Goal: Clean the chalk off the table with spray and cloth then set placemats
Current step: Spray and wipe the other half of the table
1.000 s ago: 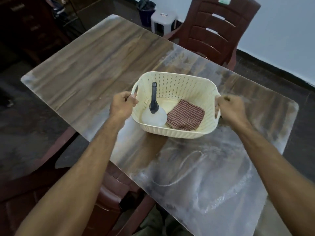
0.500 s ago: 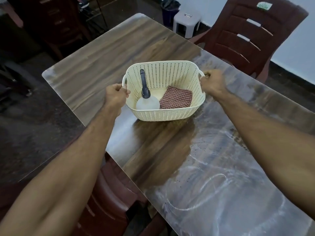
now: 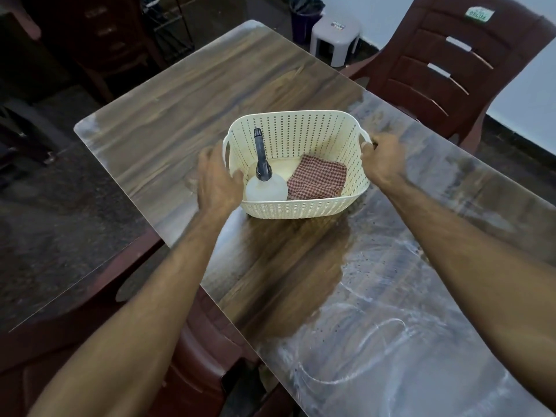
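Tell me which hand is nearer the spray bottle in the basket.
Left. The left hand is at the basket's left side, right beside the spray bottle. The right hand grips the far handle, beyond the checked cloth.

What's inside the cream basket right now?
In the basket: a translucent spray bottle with a dark nozzle at left, and a folded checkered cloth at right. Whatever lies under the cloth is hidden.

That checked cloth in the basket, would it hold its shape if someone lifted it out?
Probably not. The checked cloth lies folded flat on the floor of the basket, so it looks soft and would likely droop and unfold if pinched by one corner. It seems thin, so probably light, and unlikely to slip from fingers.
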Action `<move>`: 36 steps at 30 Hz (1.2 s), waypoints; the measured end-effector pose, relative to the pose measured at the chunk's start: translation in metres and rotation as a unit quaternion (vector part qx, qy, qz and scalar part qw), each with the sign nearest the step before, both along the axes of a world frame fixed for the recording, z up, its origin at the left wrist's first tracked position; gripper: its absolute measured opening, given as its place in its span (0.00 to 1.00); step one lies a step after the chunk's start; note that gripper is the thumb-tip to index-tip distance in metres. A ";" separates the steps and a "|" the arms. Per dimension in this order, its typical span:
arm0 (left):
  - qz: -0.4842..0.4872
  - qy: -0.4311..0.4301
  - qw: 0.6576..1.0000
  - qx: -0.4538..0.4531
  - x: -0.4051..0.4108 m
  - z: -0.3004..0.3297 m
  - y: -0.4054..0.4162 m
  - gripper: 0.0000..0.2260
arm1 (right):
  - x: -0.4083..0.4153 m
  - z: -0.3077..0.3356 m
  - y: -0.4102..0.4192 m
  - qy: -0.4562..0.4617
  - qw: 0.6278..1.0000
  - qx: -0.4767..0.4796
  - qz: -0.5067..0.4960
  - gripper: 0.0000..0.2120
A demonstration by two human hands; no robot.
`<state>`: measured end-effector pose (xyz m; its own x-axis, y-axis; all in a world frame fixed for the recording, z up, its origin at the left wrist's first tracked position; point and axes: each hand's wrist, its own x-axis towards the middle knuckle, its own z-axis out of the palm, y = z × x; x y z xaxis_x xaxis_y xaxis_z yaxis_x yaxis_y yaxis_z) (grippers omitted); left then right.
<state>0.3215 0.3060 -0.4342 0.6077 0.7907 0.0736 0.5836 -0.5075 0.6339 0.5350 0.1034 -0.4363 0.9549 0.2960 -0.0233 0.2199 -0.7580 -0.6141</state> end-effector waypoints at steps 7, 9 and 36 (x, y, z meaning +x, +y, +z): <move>-0.128 0.090 0.986 0.053 0.002 -0.001 -0.028 0.16 | -0.017 0.008 -0.003 -0.137 0.986 -0.039 0.092 0.20; -0.129 0.096 0.986 0.033 0.007 -0.004 -0.028 0.14 | -0.028 0.010 0.001 -0.178 0.973 -0.045 0.139 0.22; -0.159 -0.259 0.936 -0.178 -0.052 0.089 -0.041 0.14 | -0.032 -0.029 0.073 0.011 0.847 -0.324 0.421 0.17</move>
